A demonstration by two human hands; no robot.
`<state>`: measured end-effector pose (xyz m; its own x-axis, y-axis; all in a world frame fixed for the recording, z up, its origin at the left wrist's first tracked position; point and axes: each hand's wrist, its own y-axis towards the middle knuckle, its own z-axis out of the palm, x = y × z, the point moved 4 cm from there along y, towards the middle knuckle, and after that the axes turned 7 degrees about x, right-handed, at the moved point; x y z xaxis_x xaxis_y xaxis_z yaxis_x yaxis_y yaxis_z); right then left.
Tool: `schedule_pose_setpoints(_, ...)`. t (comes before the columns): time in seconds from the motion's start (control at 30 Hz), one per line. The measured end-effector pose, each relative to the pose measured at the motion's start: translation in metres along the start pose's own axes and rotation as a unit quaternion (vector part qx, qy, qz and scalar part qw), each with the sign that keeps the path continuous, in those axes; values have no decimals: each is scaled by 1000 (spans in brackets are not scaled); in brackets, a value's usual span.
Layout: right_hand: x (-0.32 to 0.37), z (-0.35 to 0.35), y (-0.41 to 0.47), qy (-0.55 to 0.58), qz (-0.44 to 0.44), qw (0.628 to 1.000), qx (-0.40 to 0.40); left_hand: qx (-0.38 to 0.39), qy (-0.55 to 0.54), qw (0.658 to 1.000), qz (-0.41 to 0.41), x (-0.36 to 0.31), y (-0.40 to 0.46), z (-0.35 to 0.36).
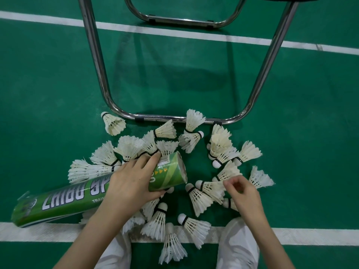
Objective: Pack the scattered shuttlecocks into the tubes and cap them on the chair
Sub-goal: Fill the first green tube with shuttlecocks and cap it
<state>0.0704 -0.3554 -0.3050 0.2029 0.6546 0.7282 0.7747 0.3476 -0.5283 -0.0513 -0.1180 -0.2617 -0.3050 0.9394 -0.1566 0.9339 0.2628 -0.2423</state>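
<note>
Shuttlecocks (200, 197) lie scattered across the lower middle of the frame on the green floor (48, 103), white feathers fanned and cork tips pointing every which way. Among them a green tube (64, 200) lies nearly flat, its long axis running from the lower left up toward the centre, where its open mouth faces right and slightly up. White lettering runs along its side, and a torn plastic wrap clings to its far left end.

The left hand (132, 181) wraps over the tube near the mouth, fingers curled around it. The right hand (242, 191) sits just right of centre, thumb and fingers narrowed in a pinch at the feathers of one shuttlecock; whether it grips them I cannot tell.

Just above the pile, the chrome chair frame (174, 119) rests on the floor, its bar touching a few shuttlecocks, legs rising to the top edge. Bare floor spreads wide to the left, the right and the upper half. One white line (29, 232) crosses the bottom under the nearest shuttlecocks. White trouser knees (239, 239) show at the bottom edge.
</note>
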Motion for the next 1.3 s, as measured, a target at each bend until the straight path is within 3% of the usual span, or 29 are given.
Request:
schedule_pose_setpoints(0.2, -30, 27, 2, -63, 40, 996, 43, 2, 4, 1000, 0, 0, 0, -1)
schedule_pose_setpoints(0.43, -17, 27, 1, 138, 57, 988, 28, 10, 12, 1000, 8, -2, -1, 1)
schedule_pose_setpoints(0.63, 56, 10, -21, 178, -99, 976, 78, 6, 1, 1000, 14, -2, -1, 2)
schedule_pose_setpoints(0.83, 91, 38, -22, 58, -166, 964, 202, -10, -3, 1000, 16, -4, -1, -5)
schedule_pose_setpoints(1.3, 92, 73, -19, 26, -145, 942, 301, 2, 22, 1000, 21, -5, 0, 5)
